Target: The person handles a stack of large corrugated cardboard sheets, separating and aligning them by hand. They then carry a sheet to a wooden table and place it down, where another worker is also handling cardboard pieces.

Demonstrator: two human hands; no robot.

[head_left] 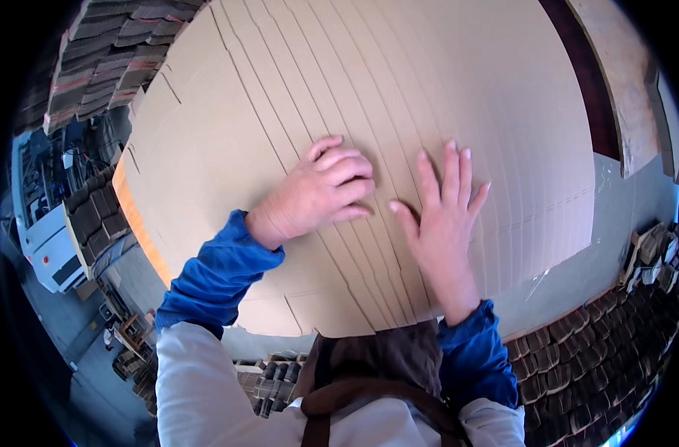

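Note:
Several large flat sheets of brown cardboard (525,97) lie overlapped in front of me, their cut edges running as close, slightly curved lines from far left to near middle. My left hand (321,185) rests on these stepped edges with fingers bent and apart, holding nothing. To its right, my right hand (447,223) lies flat on the cardboard, fingers spread. Short slits mark the left side of the sheets. What lies beneath the cardboard is mostly hidden; an orange-brown strip (142,227) shows under its left edge.
Stacks of dark cardboard pieces stand at the far left (116,59) and near right (592,357). A white and blue machine (49,246) is at the left. A wooden board (615,74) stands at the far right, above grey floor (615,238).

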